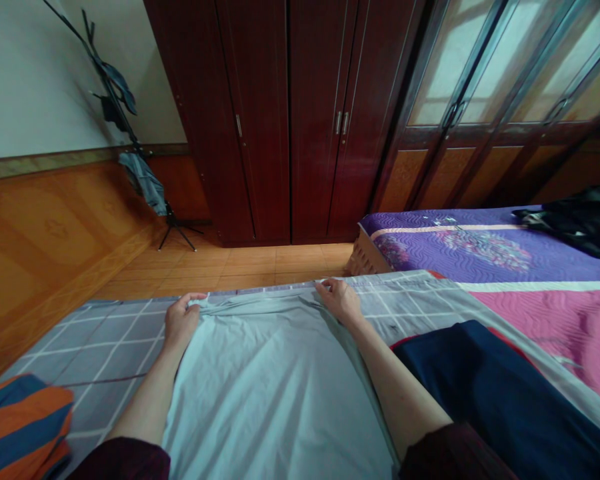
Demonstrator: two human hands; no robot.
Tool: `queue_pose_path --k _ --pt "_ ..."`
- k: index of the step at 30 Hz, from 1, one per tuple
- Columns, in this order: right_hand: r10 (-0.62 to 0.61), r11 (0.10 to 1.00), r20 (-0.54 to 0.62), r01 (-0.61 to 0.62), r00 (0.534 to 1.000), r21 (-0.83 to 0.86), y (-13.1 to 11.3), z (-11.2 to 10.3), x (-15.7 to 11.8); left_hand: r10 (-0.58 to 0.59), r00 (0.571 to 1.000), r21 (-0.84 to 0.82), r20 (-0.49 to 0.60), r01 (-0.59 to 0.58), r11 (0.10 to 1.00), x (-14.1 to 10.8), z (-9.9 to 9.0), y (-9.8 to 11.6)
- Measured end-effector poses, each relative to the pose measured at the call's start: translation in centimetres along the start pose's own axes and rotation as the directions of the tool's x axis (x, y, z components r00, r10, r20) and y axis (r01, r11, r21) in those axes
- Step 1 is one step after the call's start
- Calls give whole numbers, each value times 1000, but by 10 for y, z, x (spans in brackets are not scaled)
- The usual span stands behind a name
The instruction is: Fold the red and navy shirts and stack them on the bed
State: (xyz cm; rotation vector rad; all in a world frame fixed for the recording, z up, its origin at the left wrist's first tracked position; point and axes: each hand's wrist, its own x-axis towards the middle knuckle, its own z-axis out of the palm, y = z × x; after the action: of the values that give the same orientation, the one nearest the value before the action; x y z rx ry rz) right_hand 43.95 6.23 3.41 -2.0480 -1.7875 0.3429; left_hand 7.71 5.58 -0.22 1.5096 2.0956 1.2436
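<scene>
A pale blue-grey cloth (275,380), perhaps a garment, lies flat in front of me on a grey checked bedspread (105,353). Its far edge is gathered into folds. My left hand (183,320) pinches that edge at the left corner, and my right hand (341,300) grips it at the right corner. Both forearms rest along the cloth's sides. A dark navy cloth (480,393) lies to the right of my right arm, and an orange and blue striped cloth (23,427) sits at the lower left.
Beyond the bed's far edge is a tiled floor (240,263). A dark red wooden wardrobe (290,113) and glass-fronted cabinet (500,80) stand ahead. A coat stand (130,133) holds hanging clothes at left. Purple and pink quilts (460,243) cover the right, with black cloth (575,223).
</scene>
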Motion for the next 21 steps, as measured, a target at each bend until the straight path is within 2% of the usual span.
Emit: queue_pose_path --k 4,12,17,21 --pt "47 997 -24 -48 999 -56 -2 2 -2 -4 1000 -9 7 4 1000 0 0 0" --pt "46 993 -41 -51 998 -111 -3 1 -4 7 1000 -28 -7 -7 1000 2 1 -3" --pt "45 997 -44 -47 998 -62 -1 1 -3 11 1000 -31 -12 -12 999 2 1 -3" --pt "86 996 -111 -81 990 46 1 3 -1 6 1000 -39 -13 -6 999 1 1 -3"
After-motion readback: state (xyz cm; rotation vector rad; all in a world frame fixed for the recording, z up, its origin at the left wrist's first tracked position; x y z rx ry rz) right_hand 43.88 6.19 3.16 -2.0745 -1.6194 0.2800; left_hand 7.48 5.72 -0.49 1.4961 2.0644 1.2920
